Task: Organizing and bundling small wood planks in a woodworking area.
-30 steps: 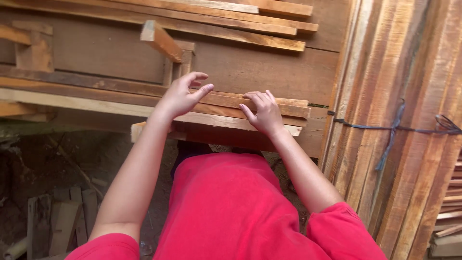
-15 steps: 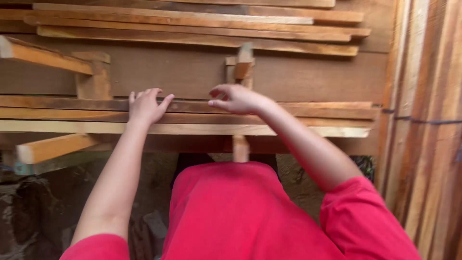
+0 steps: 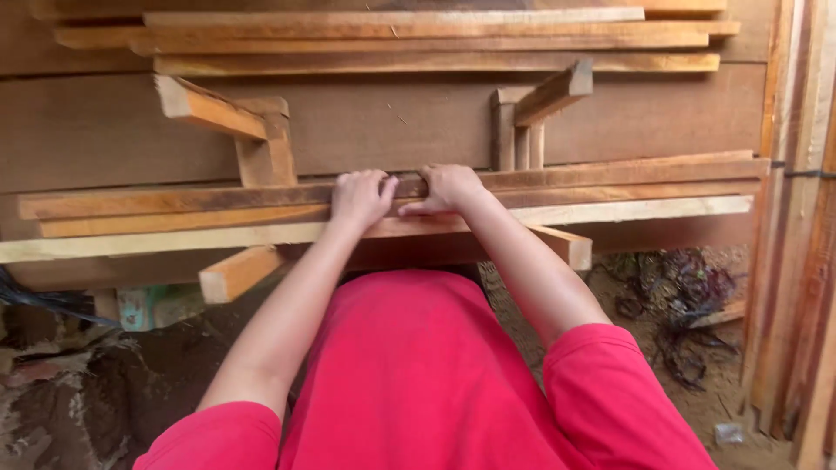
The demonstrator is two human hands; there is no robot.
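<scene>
Gripping the wooden slat (image 3: 610, 178) at twelve o'clock, left hand (image 3: 361, 197) and right hand (image 3: 448, 186) clenched side by side on it

A long reddish-brown wooden slat (image 3: 610, 174) lies flat and level on top of a stack of paler slats (image 3: 627, 209), running left to right.

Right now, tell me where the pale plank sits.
In the head view the pale plank lies lowest and nearest in the stack of long planks, running left to right just below the left hand and right hand.
</scene>
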